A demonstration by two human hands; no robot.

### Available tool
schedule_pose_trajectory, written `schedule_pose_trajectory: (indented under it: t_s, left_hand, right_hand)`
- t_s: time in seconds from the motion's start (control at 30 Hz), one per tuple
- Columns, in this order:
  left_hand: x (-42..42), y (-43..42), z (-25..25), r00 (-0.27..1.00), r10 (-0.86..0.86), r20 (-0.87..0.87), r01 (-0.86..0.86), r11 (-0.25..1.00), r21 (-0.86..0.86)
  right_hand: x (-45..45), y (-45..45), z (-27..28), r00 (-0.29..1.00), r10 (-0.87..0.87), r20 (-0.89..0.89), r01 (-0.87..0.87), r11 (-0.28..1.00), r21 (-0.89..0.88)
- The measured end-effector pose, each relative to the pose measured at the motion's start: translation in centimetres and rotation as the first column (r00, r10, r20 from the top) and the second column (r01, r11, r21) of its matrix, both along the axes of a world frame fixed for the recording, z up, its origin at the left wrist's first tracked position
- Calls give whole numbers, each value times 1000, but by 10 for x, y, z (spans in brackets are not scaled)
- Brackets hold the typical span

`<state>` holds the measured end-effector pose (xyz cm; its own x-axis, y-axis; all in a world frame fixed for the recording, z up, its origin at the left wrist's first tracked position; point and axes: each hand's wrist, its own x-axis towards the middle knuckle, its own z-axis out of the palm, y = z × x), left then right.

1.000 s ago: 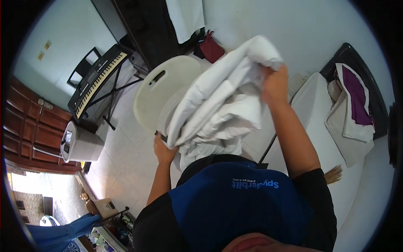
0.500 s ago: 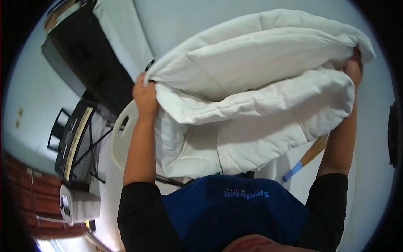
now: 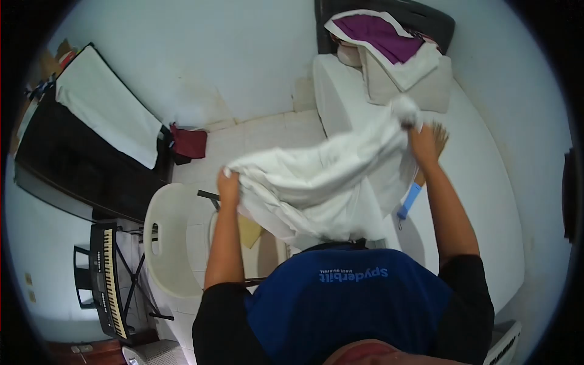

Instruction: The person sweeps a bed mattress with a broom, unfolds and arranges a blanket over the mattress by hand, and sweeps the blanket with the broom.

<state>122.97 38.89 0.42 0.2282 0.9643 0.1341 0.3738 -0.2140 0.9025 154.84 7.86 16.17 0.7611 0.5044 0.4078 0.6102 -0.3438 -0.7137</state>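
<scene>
A thick white quilted comforter [image 3: 322,176] hangs bunched between my hands in front of my chest, blurred in places by motion. At its left end, my left hand [image 3: 229,187] is closed around a corner. The opposite end is gripped by my right hand [image 3: 424,145], with a bunched, blurred tip sticking up above the fingers. Below and beside my right hand, a whisk broom with a blue handle [image 3: 410,199] and tan bristles lies on the white bed [image 3: 480,201]. The comforter's lower edge drops toward my waist, where my shirt hides part of it.
At the bed's far end lie a pillow [image 3: 410,94] and a purple-and-white folded cloth [image 3: 383,39] by the dark headboard [image 3: 447,24]. Leftward stand a cream plastic chair [image 3: 167,267], a keyboard on a stand [image 3: 109,280] and a dark cabinet [image 3: 73,146]. A maroon bag [image 3: 190,143] sits on the floor.
The comforter has swung down from its raised, spread position and is now lower and more bunched. Both hands came down, the right one moving inward. My view has tilted, revealing the bed and floor.
</scene>
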Motion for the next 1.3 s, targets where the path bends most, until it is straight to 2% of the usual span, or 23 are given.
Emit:
schedule_pose_trajectory:
  t_s: [0.1,0.13,0.2,0.23,0.27,0.3,0.33,0.37,0.4,0.43,0.47,0.57,0.63,0.7,0.8,0.9,0.93,1.0,1.07,1.1,1.17,1.23,1.3]
  left_hand:
    - [-13,-13,109,874,-445,195,476,864,-163]
    - [-20,-22,131,873,-446,198,479,862,-167]
    - [-42,-36,152,514,-825,236,849,528,-3]
    - [-47,-36,144,515,-824,236,849,529,-5]
    - [-50,-34,124,661,-703,262,745,656,-118]
    - [-51,-28,103,786,-558,266,614,754,-234]
    - [-53,-24,83,885,-399,240,462,815,-348]
    - [-57,-16,62,884,-405,232,465,813,-350]
    - [-63,0,47,926,-376,-14,353,881,-316]
    - [-62,5,48,921,-307,-241,250,938,-240]
    - [-58,8,45,925,-303,-230,252,941,-225]
    - [-47,-10,30,998,-41,40,44,994,-100]
    - [-34,-19,37,988,-157,-1,157,985,-68]
    - [-15,-46,50,902,-124,-413,320,836,446]
    - [30,-133,111,843,-204,-498,440,794,420]
    - [59,-164,120,773,-5,-634,408,769,492]
    - [65,-156,119,898,-264,-351,368,888,274]
    - [69,-141,99,913,-409,14,409,913,14]
    - [71,-119,61,900,-405,159,357,897,261]
    - [68,-112,60,897,-413,154,367,893,259]
    - [53,-104,58,926,-147,349,93,982,167]
    - [40,-109,81,772,-22,636,156,975,-156]
    - [26,-118,109,728,17,686,162,967,-196]
  right_hand:
    - [5,7,62,981,67,182,-136,908,396]
    - [6,3,60,981,65,183,-134,910,392]
    - [9,-4,56,952,30,305,-199,816,542]
    - [10,-3,48,943,17,333,-218,787,577]
    - [12,-3,41,932,3,361,-238,758,608]
    - [20,7,20,977,19,212,-86,947,310]
    - [28,15,-6,998,-29,56,32,998,-51]
    - [32,17,-27,988,-131,-77,87,905,-417]
    - [32,17,-39,987,-136,-83,90,907,-411]
    - [25,16,-37,998,-11,-64,-2,983,-185]
    - [25,17,-31,994,113,-12,-112,993,45]
    - [-7,22,-3,964,127,-233,-92,983,156]
    - [-24,33,9,891,242,-383,-144,953,267]
    - [-43,49,22,737,434,-518,-224,880,419]
    - [-82,64,37,610,618,-495,-355,772,527]
    - [-113,66,47,612,652,-447,-485,756,439]
    - [-122,66,50,522,736,-430,-587,676,445]
    - [-120,57,47,428,801,-418,-663,593,457]
    - [-101,39,42,490,832,-259,-814,543,207]
    - [-90,31,40,496,850,-176,-856,513,67]
    - [-63,4,7,628,769,-114,-778,617,-120]
    - [-38,-25,-56,750,641,-161,-661,724,-198]
    - [-27,-48,-135,759,532,-376,-622,762,-178]
